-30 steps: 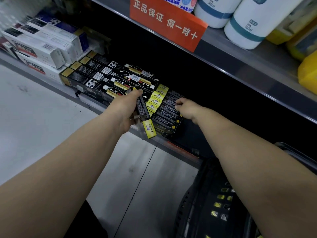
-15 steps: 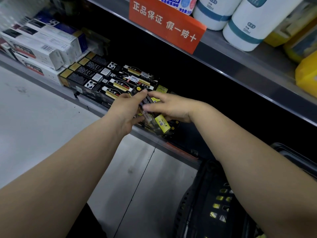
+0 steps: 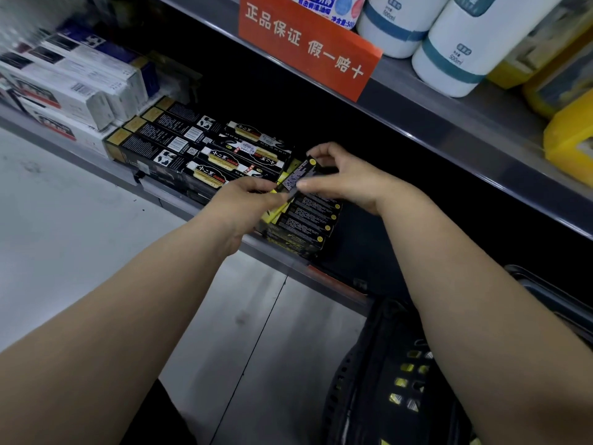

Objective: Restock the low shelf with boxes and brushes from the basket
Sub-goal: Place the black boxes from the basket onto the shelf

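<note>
At the far left, white boxes (image 3: 64, 88) lie stacked on the low shelf (image 3: 167, 200), their long sides towards the aisle. Just beside them to the right sits a block of black boxes with gold ends (image 3: 167, 142), laid flat in rows and touching one another. Below the shelf edge the pale floor (image 3: 80, 252) shows.

The left hand (image 3: 244, 203) reaches in over the shelf edge. Its fingers are curled, and the fingertips pinch the near end of a slim black box (image 3: 298, 176). That box is tilted, far end raised, with a yellow dot at its top corner. It hangs over a stack of black-and-yellow boxes (image 3: 305, 223) that rests at the front of the low shelf. Whether it touches the stack cannot be told.

The right hand (image 3: 346, 181) holds the same box from the other side. The thumb presses its middle and the forefinger hooks over its far end, with the other fingers curled behind.

Above, on the lip of the upper shelf (image 3: 449, 123), an orange sign (image 3: 308, 43) carries white characters. White bottles (image 3: 455, 49) with blue bands stand to its right, and yellow containers (image 3: 571, 133) stand at the far right.

At the lower right a black basket (image 3: 359, 380) sits on the floor under the right forearm, with small yellow-marked items inside.
</note>
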The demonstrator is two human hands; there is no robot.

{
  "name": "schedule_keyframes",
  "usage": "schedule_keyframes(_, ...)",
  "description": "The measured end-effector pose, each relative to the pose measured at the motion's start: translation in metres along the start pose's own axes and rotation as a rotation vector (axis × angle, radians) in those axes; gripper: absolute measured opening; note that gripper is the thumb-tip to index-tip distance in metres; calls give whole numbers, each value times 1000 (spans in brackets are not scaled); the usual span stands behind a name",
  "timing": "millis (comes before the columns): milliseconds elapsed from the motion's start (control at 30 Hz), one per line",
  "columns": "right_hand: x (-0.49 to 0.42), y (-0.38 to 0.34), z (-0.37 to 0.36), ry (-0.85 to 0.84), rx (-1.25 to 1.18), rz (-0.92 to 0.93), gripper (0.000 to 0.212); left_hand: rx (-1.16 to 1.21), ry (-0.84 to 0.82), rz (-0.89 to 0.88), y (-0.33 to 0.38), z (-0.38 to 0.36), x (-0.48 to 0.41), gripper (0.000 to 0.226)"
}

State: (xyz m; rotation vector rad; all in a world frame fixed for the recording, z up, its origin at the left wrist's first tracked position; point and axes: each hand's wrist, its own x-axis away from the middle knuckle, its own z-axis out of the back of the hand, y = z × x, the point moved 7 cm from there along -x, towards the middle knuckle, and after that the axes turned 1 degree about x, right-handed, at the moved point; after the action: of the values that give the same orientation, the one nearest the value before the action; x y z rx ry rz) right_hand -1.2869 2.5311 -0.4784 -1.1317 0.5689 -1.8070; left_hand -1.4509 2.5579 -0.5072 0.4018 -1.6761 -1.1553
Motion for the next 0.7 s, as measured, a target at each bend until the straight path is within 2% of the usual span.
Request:
schedule_keyframes(67,2,-10,0,-34,301,124,71,22,29,-2,-1,4,-3,14)
schedule_keyframes(100,3,-14,-3,-49,354,175,67,25,31,-9,-1,3,-3,11)
schedule_keyframes(167,0,-16,-5,-34,321,200,46,2,73,-52,1,4,-3,10)
schedule_keyframes(233,-6,-10,1,31,283,158,33,-40,180,-127,7,12,-4,28)
schedule_keyframes(333,-17,16,33,305,303,23,36,-36,256,-157,10,20,-4,41)
schedule_keyframes(400,-19,35,54,495,394,-88,36,-48,222,-148,9,17,-4,33)
schedule_keyframes(433,-20,44,58,540,452,-129,34,-64,204,-147,8,14,-3,28)
schedule_keyframes(500,-27,59,53,514,543,-153,32,-84,191,-155,9,11,-2,23)
schedule_keyframes(633,-41,78,17,250,629,-143,38,-80,185,-151,13,10,2,17)
schedule_keyframes(700,-44,80,8,185,618,-156,42,-98,149,-150,14,6,6,14)
